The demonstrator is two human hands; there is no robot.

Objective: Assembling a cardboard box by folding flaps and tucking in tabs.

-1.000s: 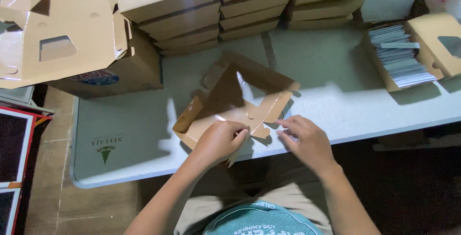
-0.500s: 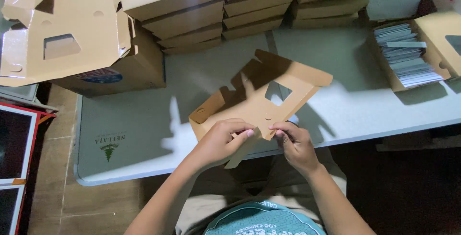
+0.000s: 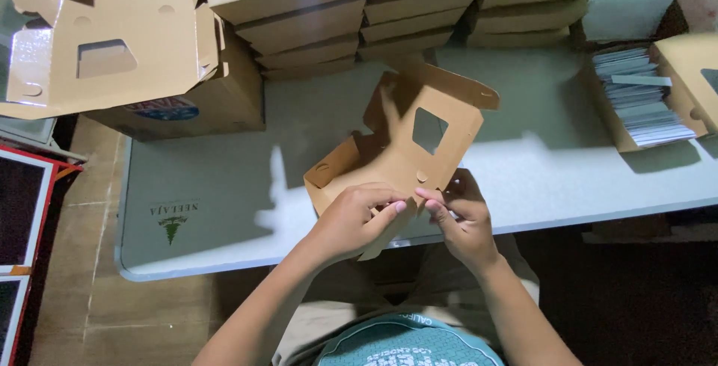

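Observation:
A brown cardboard box blank (image 3: 407, 142) with a square window cut-out is half folded and tilted up over the near edge of the pale table (image 3: 224, 186). My left hand (image 3: 357, 220) grips its lower near edge with fingers curled over a flap. My right hand (image 3: 460, 216) pinches the same edge just to the right, fingertips almost touching the left hand's. The box's far flaps stand upright.
Stacks of folded brown boxes (image 3: 419, 7) line the table's far side. A pile of flat window blanks (image 3: 105, 37) rests on a carton (image 3: 187, 104) at the left. An open box of white sheets (image 3: 643, 97) sits at the right. Tiled floor (image 3: 67, 291) lies left.
The box blank was lying low and spread on the table; both hands have lifted it and folded it so its windowed panel now stands up. My hands have come together at the near edge.

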